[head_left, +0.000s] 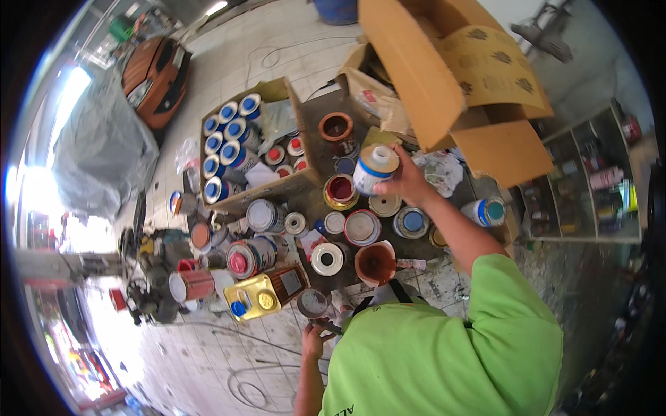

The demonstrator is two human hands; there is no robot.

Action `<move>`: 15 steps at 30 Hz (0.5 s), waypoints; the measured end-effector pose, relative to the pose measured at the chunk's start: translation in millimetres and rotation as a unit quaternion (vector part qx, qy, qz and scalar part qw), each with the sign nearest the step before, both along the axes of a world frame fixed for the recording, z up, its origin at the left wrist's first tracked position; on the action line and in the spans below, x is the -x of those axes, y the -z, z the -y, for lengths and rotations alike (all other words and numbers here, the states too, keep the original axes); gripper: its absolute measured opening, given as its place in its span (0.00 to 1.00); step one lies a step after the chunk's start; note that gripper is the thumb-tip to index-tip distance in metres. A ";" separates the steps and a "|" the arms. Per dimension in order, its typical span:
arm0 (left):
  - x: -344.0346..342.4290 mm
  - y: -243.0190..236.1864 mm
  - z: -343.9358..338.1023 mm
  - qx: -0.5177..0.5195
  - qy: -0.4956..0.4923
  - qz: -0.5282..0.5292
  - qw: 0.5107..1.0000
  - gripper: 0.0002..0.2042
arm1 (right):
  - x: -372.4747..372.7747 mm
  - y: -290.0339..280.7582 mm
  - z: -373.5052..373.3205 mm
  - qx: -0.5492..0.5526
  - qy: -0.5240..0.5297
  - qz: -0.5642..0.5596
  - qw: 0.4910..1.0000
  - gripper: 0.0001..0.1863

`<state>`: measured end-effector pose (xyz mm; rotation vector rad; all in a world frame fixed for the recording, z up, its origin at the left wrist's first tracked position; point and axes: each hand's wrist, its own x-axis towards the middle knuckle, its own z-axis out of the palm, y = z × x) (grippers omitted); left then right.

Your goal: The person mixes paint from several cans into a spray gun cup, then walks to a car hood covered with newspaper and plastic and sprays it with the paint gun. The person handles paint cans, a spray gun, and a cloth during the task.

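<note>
My right hand [406, 179] is closed around a white-and-blue metal can [375, 170], raised over the crowded tabletop. A pale spout shows on the can's top, and no cap is on it. Low in the view, my left hand [316, 340] grips what looks like a spray gun [331, 326], with a round cup [312, 303] above the fingers. Just beyond that cup stand a brown-stained funnel-like container [375, 263] and a white-topped can [327, 258]. Below the raised can are an open pot of dark red paint [340, 188] and a beige lid [385, 204].
A cardboard box [305, 182] of blue- and red-capped cans stands at the far left of the table. A large open carton [416, 76] rises at the far right. A yellow rectangular tin [253, 297] lies near the left edge. Hoses [250, 388] coil across the floor.
</note>
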<state>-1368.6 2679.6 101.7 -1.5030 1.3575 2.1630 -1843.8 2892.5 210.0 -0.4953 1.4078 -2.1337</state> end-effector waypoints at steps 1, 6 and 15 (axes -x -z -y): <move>2.4 -0.7 5.1 -0.003 0.007 -0.008 1.000 0.17 | -23.6 -18.2 -3.1 0.073 0.010 0.038 0.997 0.45; -2.5 -0.7 34.1 -0.006 0.064 -0.006 0.998 0.15 | -123.1 -99.8 -23.0 0.134 0.067 -0.071 0.986 0.51; -12.3 3.7 80.5 0.017 0.209 0.028 0.977 0.15 | -198.7 -139.7 -74.7 0.084 0.223 -0.277 0.931 0.55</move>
